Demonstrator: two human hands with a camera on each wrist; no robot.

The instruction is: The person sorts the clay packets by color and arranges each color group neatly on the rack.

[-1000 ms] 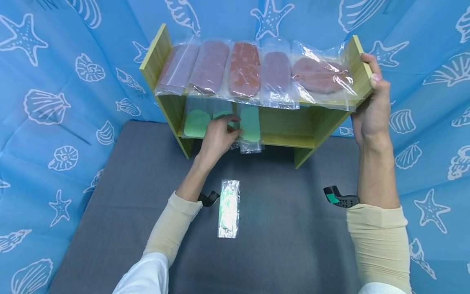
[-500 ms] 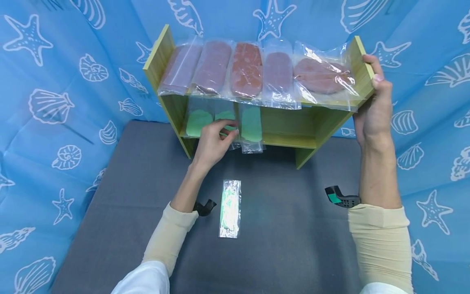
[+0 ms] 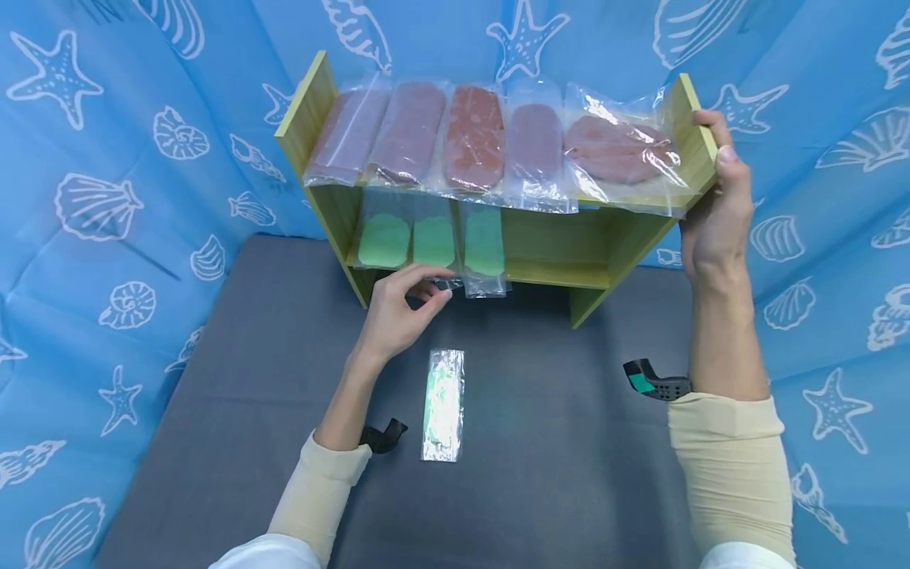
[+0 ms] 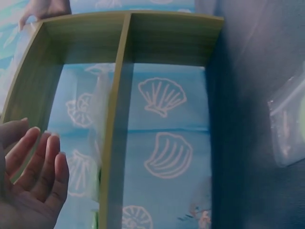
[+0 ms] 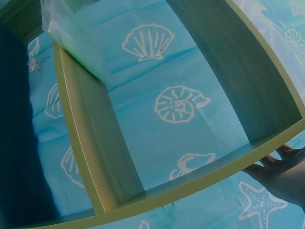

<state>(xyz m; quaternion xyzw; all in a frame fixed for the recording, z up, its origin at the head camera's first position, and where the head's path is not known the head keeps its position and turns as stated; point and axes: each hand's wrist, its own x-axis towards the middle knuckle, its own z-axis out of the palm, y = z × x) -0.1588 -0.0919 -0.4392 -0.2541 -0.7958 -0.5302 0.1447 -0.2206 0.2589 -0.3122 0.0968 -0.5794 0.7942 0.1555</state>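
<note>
A small wooden two-tier shelf [image 3: 558, 273] stands at the back of the table. My right hand [image 3: 721, 213] grips its right side panel, thumb and fingers round the edge. On the lower tier several clear bags hold flat green pieces: a left bag [image 3: 384, 239], a middle bag [image 3: 434, 241] and a right bag [image 3: 484, 243], their clear ends hanging over the front. My left hand [image 3: 398, 308] is just in front of the middle bag's end, fingers loosely bent; the left wrist view shows nothing in the fingers [image 4: 50, 162]. In the right wrist view, right-hand fingers [image 5: 271, 162] lie behind the panel.
Several clear bags with reddish-brown slabs [image 3: 475, 138] lie along the upper tier. A shiny bag with something green [image 3: 442, 407] lies flat on the dark grey tabletop [image 3: 554, 442]. A blue curtain [image 3: 92, 261] with white shells surrounds the table.
My left hand has drawn back from the lower tier toward the front and slightly left, uncovering the middle green bag. My right hand has stayed on the shelf's side.
</note>
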